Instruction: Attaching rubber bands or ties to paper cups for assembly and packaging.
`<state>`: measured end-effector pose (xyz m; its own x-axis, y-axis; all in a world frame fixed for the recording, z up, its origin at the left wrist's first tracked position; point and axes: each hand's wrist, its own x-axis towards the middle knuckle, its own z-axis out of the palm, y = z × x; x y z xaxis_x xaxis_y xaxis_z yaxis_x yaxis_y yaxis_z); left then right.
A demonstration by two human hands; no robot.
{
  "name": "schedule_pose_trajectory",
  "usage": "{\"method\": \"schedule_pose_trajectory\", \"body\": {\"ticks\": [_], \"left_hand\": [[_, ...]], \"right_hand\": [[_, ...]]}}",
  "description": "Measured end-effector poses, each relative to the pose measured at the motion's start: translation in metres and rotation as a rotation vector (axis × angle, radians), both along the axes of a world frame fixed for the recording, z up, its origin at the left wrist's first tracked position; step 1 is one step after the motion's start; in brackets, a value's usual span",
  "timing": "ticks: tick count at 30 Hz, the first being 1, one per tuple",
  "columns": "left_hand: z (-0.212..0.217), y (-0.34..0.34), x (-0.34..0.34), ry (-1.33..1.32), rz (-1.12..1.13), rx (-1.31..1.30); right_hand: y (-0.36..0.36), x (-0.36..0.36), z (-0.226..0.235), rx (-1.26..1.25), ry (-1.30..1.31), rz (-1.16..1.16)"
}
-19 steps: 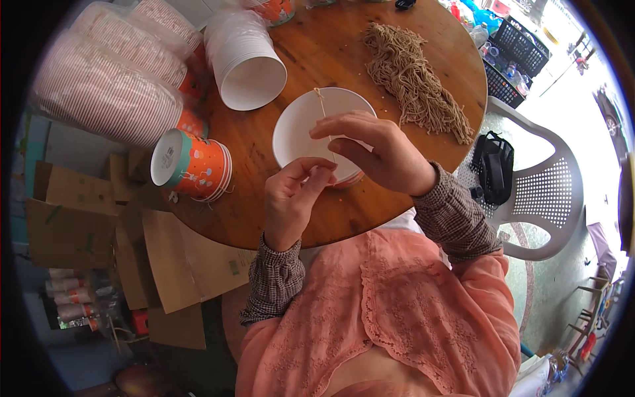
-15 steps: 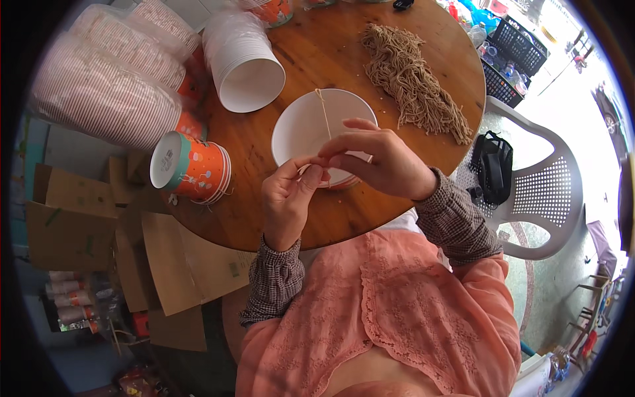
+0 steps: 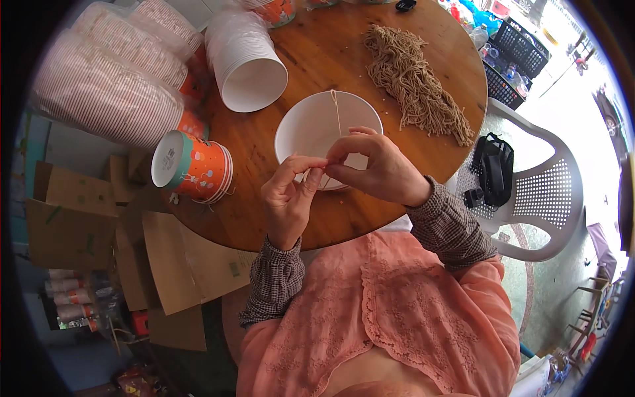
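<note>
Tan cord (image 3: 338, 119) loops at the far rim of a white-lined bucket (image 3: 301, 129) and runs to the left fingers (image 3: 309, 182) and right fingers (image 3: 346, 173), whose tips meet, pinching it over the bucket's near side; their exact grip is hidden. Right of and beyond them lies a cord bundle (image 3: 413, 83); left, orange buckets (image 3: 206, 169) sit nested on the wooden tabletop (image 3: 317, 221).

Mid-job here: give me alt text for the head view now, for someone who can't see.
A person's left hand and right hand meet, pinching a thin cord that runs from the far rim of a white-lined paper cup. It stands on a round wooden table, with tan cords heaped to the right and orange cups to the left.
</note>
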<state>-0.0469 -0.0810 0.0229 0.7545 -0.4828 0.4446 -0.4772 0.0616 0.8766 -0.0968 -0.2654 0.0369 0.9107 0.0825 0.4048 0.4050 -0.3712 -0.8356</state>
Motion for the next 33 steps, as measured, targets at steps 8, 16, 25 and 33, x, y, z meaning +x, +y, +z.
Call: {"method": "schedule_pose_trajectory", "body": {"ticks": [8, 16, 25, 33], "left_hand": [[0.002, 0.002, -0.006, 0.135, 0.011, -0.023], [0.006, 0.002, -0.006, 0.383, -0.002, -0.187], [-0.007, 0.001, -0.01, 0.111, 0.223, -0.002], [-0.012, -0.004, -0.008, -0.357, 0.329, 0.134]], "right_hand": [[0.005, 0.003, -0.005, 0.189, 0.056, 0.076], [0.008, 0.003, -0.014, -0.01, -0.202, 0.015], [0.013, -0.002, -0.014, -0.094, -0.307, -0.052], [0.012, -0.001, -0.015, -0.179, -0.421, -0.08]]}}
